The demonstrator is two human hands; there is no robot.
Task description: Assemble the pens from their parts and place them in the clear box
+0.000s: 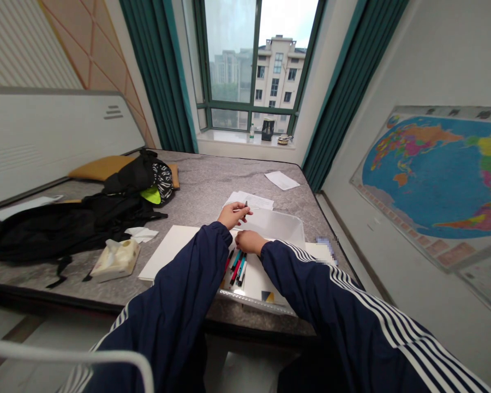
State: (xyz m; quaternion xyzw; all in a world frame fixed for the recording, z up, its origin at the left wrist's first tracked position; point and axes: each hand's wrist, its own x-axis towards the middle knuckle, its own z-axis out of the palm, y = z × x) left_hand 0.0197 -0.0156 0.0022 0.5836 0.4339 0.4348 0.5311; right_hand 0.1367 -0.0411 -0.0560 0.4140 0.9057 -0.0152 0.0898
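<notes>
My left hand (232, 214) is pinched around a thin dark pen (246, 204), whose tip sticks up above the fingers; the rest is hidden. Closer to me, my right hand (249, 242) is curled downward inside a clear plastic box (297, 226). Its fingertips are hidden, so what they grip cannot be made out. Several pens (238, 268), red, black and teal, lie in a bunch just below my right hand. They rest over white paper or a pad in the box, with a dark-blue and yellow patch near its front edge.
White sheets (167, 254) lie left of the box, printed papers (262, 201) behind it, another sheet (282, 180) farther back. A tissue pack (117, 260) and black backpack (94, 218) are on the left of the grey bed-like surface (213, 172). A white rail (65, 353) crosses the lower left.
</notes>
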